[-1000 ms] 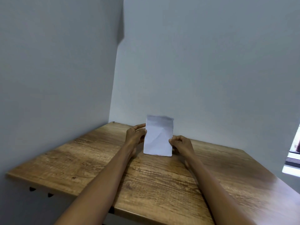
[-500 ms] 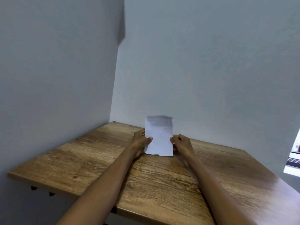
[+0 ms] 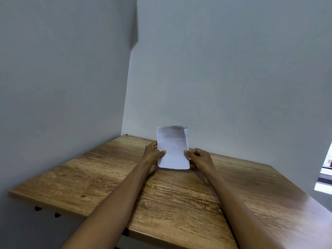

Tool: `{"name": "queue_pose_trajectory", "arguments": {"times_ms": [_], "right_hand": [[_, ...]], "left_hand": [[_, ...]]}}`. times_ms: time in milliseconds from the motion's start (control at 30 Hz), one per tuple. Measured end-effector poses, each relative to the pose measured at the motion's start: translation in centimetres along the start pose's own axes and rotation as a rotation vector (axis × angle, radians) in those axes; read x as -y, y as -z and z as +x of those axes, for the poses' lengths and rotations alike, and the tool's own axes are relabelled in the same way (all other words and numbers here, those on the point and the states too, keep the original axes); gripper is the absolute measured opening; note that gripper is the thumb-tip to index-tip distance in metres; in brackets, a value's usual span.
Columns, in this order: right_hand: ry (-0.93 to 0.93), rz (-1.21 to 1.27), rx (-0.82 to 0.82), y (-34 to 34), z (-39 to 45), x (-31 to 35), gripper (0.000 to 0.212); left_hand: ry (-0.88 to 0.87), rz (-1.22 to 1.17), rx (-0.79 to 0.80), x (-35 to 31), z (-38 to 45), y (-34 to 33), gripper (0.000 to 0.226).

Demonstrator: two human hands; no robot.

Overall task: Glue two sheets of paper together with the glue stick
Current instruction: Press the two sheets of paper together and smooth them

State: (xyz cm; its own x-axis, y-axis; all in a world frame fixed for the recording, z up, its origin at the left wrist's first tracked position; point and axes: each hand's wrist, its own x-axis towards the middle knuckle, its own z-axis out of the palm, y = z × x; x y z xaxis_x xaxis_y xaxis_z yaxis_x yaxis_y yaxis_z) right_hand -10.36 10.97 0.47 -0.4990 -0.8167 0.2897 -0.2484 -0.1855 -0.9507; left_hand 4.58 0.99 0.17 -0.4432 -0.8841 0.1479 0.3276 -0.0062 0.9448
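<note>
Overlapping paper sheets [image 3: 172, 150], rear one mostly hidden

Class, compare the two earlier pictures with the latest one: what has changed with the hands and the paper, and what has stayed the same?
The left hand slid lower along the paper's left edge, and its thumb now lies over the front. A slanting crease seen on the paper at first no longer shows. A second edge now peeks out at the upper right. The right hand still pinches the right edge, and the paper stays upright over the wooden table.
</note>
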Motion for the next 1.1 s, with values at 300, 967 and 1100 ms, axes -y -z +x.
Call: {"name": "queue_pose_trajectory", "arguments": {"times_ms": [300,967,1100], "right_hand": [[-0.020,-0.087,-0.046,-0.2,0.1,0.3,0.014],[-0.032,0.137,-0.012,-1.2,-0.5,1.0,0.044],[-0.078,0.115,0.040,-1.8,-0.5,0.6,0.033]], "left_hand": [[0.017,0.011,0.034,0.1,-0.1,-0.4,0.046],[0.039,0.009,0.178,0.5,-0.1,-0.5,0.033],[0.013,0.072,0.161,0.5,0.0,-0.2,0.038]]}}
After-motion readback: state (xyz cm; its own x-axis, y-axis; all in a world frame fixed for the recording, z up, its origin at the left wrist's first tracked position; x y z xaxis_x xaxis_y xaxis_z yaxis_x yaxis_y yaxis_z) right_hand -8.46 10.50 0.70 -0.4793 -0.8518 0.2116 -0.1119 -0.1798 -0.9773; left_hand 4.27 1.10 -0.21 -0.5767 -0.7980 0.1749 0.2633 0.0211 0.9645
